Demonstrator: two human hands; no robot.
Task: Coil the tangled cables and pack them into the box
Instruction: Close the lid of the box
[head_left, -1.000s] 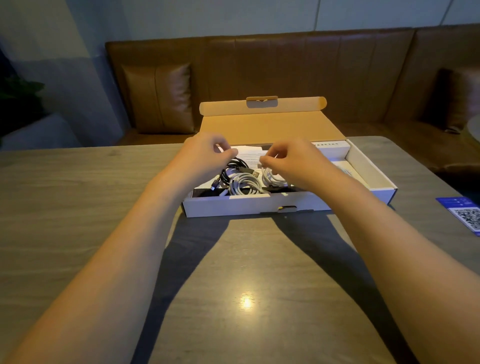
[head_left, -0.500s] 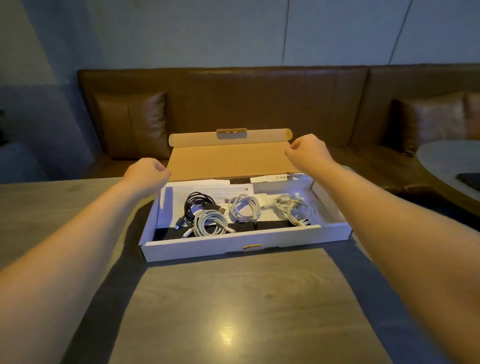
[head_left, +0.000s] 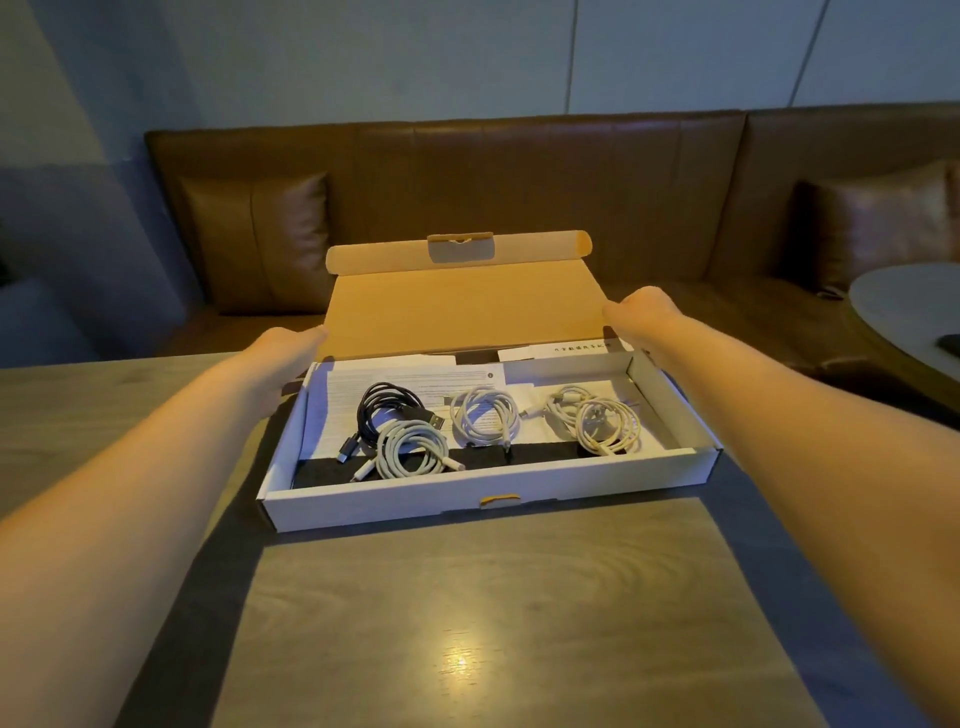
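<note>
A flat white box (head_left: 395, 506) lies open on the table, its brown lid (head_left: 462, 306) raised at the back. Inside, on printed paper sheets (head_left: 400, 376), lie a coiled black cable (head_left: 387, 408) and several coiled white cables: one front left (head_left: 410, 449), one in the middle (head_left: 485, 415), the others at the right (head_left: 608, 426). My left hand (head_left: 288, 345) holds the lid's left edge. My right hand (head_left: 644, 312) holds its right edge. I see only the backs of both hands; the fingertips are hidden.
The wooden table (head_left: 493, 613) reaches towards me in front of the box. Behind the box stands a brown leather sofa (head_left: 519, 182) with cushions at left (head_left: 254, 239) and right (head_left: 878, 223). A round pale table (head_left: 909, 306) with a dark object on it stands at far right.
Both hands left the cables in the middle of the box and moved apart and back to the two side edges of the lid. The camera has tilted up.
</note>
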